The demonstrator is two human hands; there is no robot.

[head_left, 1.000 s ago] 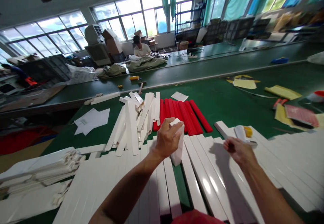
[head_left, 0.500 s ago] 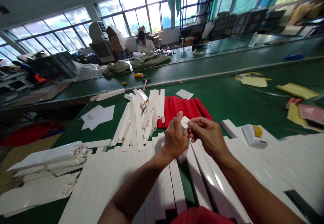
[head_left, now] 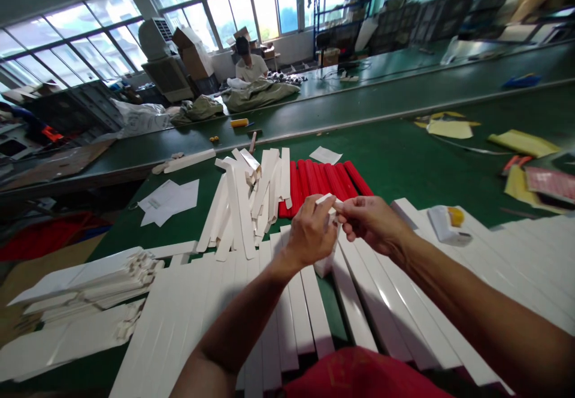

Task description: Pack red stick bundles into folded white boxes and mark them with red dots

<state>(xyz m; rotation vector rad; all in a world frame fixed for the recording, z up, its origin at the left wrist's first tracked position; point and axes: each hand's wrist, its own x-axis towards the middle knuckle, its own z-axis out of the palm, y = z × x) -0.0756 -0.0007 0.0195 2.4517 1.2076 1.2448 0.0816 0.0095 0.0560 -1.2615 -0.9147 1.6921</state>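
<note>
A narrow white carton (head_left: 324,264) stands tilted toward me over the row of boxes, with its top end at my fingers. My left hand (head_left: 309,233) is closed around its upper part. My right hand (head_left: 371,221) is closed in a pinch on the carton's top edge, where a flap seems to be; the fingertips partly hide it. Under my forearms lie long white boxes (head_left: 305,314) side by side. Just beyond my hands is a row of red ribbed sticks (head_left: 330,176). Loose white unfolded cartons (head_left: 240,206) lie in a heap to their left.
A tape dispenser (head_left: 449,224) sits on the boxes at right. Stacked flat cartons (head_left: 85,278) lie at left, near paper sheets (head_left: 173,200). Yellow paper (head_left: 523,142) lies at far right. Across the green tables, a person (head_left: 251,65) sits behind a cloth bundle (head_left: 260,93).
My left fingers have bent lower over the carton's top, and my right hand has shifted slightly at the same end. The view has tipped downward a little.
</note>
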